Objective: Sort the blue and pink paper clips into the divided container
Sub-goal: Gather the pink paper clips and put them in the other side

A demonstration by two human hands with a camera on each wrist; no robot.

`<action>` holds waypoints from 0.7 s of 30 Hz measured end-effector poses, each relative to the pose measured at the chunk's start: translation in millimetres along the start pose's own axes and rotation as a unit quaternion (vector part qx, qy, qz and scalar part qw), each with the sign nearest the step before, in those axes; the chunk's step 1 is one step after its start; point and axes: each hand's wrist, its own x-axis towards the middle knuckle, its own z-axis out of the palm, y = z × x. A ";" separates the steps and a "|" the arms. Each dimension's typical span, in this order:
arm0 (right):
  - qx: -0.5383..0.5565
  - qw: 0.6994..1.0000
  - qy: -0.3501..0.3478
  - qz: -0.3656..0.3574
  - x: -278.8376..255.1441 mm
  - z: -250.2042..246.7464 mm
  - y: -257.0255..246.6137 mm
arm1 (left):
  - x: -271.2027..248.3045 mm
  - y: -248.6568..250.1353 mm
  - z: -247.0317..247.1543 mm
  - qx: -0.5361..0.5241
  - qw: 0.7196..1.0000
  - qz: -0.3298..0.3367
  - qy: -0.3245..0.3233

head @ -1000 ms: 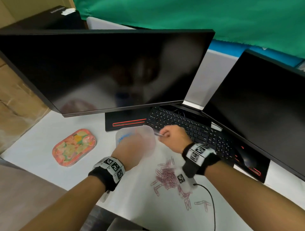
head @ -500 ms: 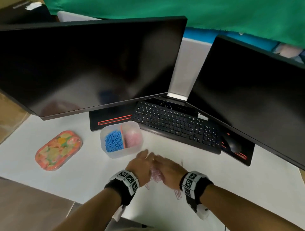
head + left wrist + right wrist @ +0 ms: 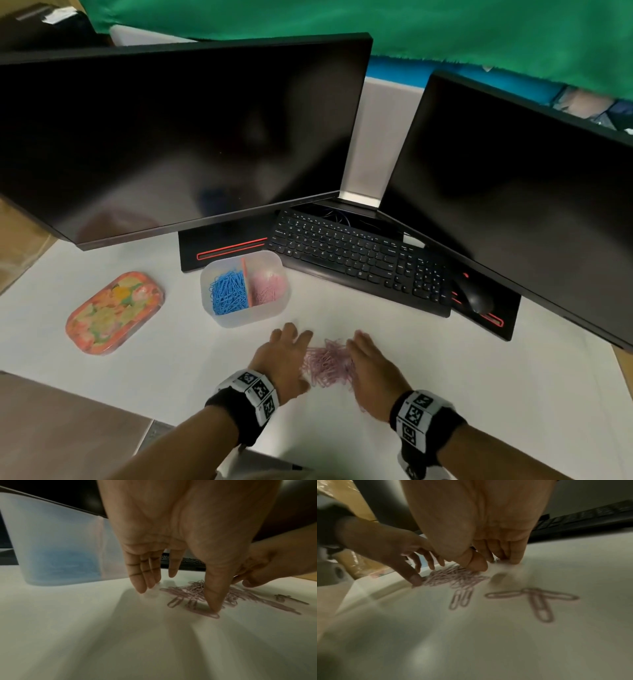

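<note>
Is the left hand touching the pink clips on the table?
Touching. The left wrist view shows the left hand's thumb tip pressed down on a clip at the near edge of the pink clips.

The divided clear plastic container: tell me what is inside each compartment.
In the clear plastic container, the left compartment holds blue paper clips and the right one pink paper clips, split by an orange divider. Whatever lies beneath the heaps is covered.

Translucent divided container (image 3: 245, 315) — blue clips left, pink right — loose pink paper clips (image 3: 328, 363) heaped nearby.
</note>
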 end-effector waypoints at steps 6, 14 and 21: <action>0.003 0.999 0.020 -0.046 11.2 -6.6 -10.0 | 4.7 17.3 6.2 -0.023 1.000 -0.010 0.012; -0.010 0.999 0.000 -0.034 31.1 -12.8 -18.7 | 15.9 26.4 -0.9 -0.059 0.997 0.011 0.040; -0.022 0.999 0.011 -0.045 37.5 -15.2 -19.6 | 21.3 19.3 -6.6 -0.047 0.998 -0.002 0.041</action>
